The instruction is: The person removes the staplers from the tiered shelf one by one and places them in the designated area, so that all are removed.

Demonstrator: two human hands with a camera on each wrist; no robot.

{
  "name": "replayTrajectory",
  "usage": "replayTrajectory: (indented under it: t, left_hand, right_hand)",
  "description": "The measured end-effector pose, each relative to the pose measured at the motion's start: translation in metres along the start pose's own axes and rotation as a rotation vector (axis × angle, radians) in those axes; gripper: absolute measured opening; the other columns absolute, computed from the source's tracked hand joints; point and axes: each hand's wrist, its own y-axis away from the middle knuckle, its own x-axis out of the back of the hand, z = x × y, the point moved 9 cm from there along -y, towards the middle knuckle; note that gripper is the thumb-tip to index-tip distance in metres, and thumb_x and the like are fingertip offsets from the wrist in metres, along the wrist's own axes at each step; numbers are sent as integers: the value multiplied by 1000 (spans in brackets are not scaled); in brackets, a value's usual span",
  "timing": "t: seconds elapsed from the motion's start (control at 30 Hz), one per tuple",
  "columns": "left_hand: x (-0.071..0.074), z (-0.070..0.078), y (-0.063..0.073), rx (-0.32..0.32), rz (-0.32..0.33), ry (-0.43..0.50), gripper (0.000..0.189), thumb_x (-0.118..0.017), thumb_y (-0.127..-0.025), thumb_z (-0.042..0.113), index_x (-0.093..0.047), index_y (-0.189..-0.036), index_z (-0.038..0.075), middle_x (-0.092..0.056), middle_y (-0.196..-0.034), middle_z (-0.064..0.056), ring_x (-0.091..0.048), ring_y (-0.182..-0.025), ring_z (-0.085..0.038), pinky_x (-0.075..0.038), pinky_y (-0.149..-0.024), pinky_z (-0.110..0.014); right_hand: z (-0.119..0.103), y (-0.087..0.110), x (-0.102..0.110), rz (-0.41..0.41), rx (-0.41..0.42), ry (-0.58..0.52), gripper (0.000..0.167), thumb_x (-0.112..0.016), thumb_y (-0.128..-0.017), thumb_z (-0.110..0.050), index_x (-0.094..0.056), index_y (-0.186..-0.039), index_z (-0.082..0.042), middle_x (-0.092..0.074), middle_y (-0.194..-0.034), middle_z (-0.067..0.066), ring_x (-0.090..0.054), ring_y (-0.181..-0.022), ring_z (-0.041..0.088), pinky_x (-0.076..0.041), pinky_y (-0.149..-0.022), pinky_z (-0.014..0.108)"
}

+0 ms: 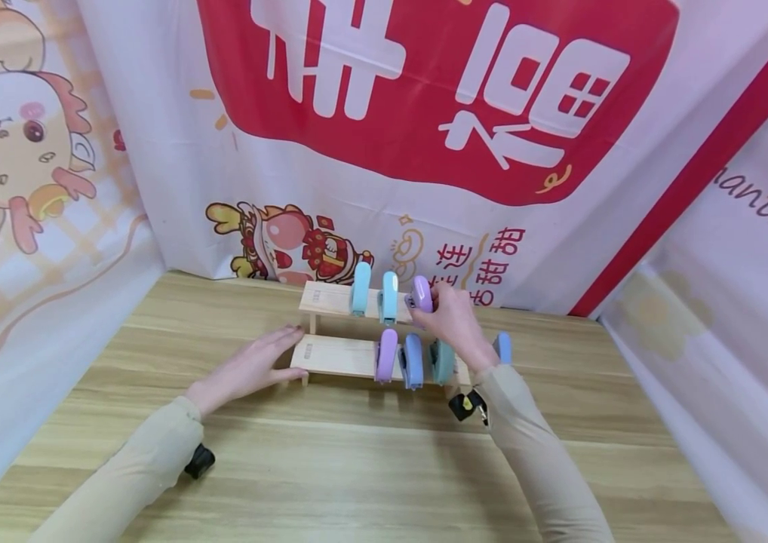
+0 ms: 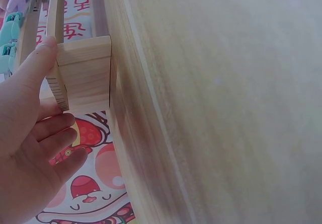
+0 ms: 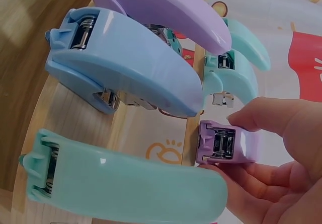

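Purple stapler (image 1: 421, 293) pinched in my right hand (image 1: 453, 324) at 12 o'clock on the rack (image 1: 336, 356): light, slick plastic, so grip its sides. Left hand (image 1: 248, 369) flat, steadying.

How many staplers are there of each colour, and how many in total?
Purple staplers: 2, one on the top shelf held by the right hand, one below
Blue staplers: 2
Teal or light-blue staplers: 3
Total: 7
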Motion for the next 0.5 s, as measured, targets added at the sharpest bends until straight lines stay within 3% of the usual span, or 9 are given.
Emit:
replayTrajectory:
  t: [0.5]
  left_hand:
    - [1, 1, 1, 2, -3, -4, 81, -71, -89, 44, -41, -149, 0, -40, -155, -23, -41, -143, -41, -36, -117, -60]
  right_hand:
    - [4, 1, 6, 61, -1, -15, 34, -76, -82, -17, -62, -109, -2, -72, -104, 15, -72, -88, 25, -64, -70, 30]
